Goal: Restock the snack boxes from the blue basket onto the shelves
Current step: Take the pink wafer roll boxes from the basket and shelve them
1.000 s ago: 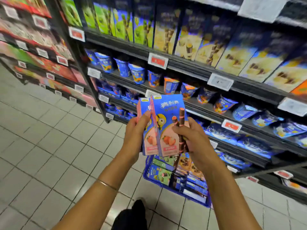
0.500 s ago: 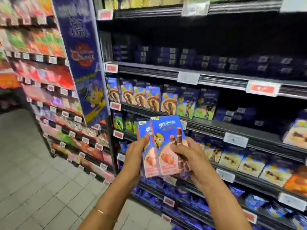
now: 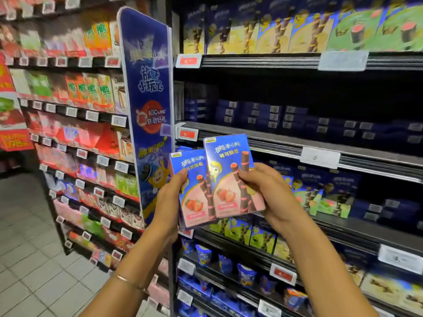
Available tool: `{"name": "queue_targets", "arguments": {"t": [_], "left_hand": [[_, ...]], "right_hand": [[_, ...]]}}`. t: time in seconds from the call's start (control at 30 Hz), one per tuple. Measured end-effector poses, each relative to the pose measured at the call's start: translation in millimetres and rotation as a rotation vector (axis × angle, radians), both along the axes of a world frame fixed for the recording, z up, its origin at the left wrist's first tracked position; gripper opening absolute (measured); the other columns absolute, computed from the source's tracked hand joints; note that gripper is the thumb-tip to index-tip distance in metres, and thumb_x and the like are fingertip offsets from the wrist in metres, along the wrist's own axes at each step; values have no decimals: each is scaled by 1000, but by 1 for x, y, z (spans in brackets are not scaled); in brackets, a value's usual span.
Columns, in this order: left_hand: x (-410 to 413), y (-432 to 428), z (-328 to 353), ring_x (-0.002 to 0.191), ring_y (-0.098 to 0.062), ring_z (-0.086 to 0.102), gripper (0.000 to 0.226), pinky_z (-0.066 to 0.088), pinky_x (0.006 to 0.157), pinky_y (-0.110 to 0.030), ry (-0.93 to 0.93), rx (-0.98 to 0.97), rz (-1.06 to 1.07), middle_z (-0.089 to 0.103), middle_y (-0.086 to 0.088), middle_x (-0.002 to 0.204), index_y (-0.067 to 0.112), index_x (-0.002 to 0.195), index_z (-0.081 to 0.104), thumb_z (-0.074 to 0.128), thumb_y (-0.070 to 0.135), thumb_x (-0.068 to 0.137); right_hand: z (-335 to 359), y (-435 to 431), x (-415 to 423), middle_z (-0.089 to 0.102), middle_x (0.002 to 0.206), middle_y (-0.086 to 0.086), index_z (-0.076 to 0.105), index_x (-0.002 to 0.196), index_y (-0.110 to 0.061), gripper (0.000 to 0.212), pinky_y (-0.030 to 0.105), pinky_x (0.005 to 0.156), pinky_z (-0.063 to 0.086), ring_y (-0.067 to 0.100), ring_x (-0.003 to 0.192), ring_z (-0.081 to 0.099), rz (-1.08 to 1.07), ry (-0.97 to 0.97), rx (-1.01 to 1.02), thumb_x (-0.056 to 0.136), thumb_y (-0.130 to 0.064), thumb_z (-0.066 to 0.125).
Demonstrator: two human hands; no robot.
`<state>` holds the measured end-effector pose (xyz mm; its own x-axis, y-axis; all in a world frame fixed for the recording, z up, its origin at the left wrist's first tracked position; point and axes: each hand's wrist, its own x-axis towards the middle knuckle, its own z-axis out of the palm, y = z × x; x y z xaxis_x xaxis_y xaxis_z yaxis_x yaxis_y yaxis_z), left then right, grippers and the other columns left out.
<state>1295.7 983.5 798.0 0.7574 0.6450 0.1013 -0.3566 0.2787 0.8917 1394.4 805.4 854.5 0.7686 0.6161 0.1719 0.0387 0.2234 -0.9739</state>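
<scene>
Metal bangle (image 3: 128,281): thin, on wrist below left grip.
Left grip (image 3: 170,197): thumb across front of left box, fingers curled round its back, clasping it.
Right grip (image 3: 267,193): thumb on front of right box nr its right edge, fingers wrapped behind, clasping it.
Left box (image 3: 194,202): blue/pink snack box, strawberry + wafer-roll print, upright w/ slight tilt, in left grip.
Right box (image 3: 226,170): same print, in right grip, sits a bit higher; its left edge overlaps left box. Both held in the air in front of shelving, on no shelf.
Banner (image 3: 148,110): blue upright divider just left of left grip, sticks out from shelf end.
Red tag (image 3: 188,134): on black shelf edge (image 3: 286,143), just up-left of the boxes.
White tag (image 3: 319,157): same edge, up-right of right grip.
Green boxes (image 3: 329,202): on shelf behind, right of right grip.
Blue tubs (image 3: 246,274): lower shelf, below right grip.
Dark blue packs (image 3: 251,113): stacked flat, one shelf above both grips.
Yellow boxes (image 3: 263,30): top shelf, well above grips.
Far bay (image 3: 80,92): left of banner, red/green/orange packs, blurred.
Floor (image 3: 34,259): pale tiles, down-left of left grip.
</scene>
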Motion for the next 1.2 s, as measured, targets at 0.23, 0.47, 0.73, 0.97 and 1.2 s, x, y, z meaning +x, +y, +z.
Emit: {"name": "queue_targets", "arguments": {"t": [0.23,0.47,0.73,0.97,1.2], "left_hand": [[42,54,27,85,-35,75,32,57,91,-52,-22,-36,32,79,-20,111,18,97,81,62,44,100],[82,91,56,104,-43,68,53,51,101,-61,-92,-3,90,71,-29,127,6,120,74,73,47,87],[110,123,69,110,-42,66,41,47,108,-62,-158,-60,60,75,-19,122,13,121,75,61,43,96],[129,139,101,96,-33,73,46,61,82,-42,-137,76,-9,76,-16,122,9,132,69,53,40,102],[147,152,113,94,-32,75,38,62,84,-42,-150,195,-46,79,-14,116,14,116,75,59,44,100]], "right_hand": [[51,55,72,66,65,3,61,88,-8,7,24,45,46,16,52,63,-83,-59,67,95,-9,62],[88,120,155,64,79,17,57,111,8,24,32,46,51,26,49,61,-192,-156,89,93,-4,67],[87,202,226,71,100,20,57,108,-3,35,51,67,63,28,74,68,-407,-251,-80,84,-16,79],[91,229,245,66,104,17,59,95,-9,14,32,68,44,35,87,62,-543,-577,-508,93,-22,64],[93,244,254,60,129,26,30,148,5,60,41,86,47,44,117,59,-596,-676,-718,97,-14,55]]}}
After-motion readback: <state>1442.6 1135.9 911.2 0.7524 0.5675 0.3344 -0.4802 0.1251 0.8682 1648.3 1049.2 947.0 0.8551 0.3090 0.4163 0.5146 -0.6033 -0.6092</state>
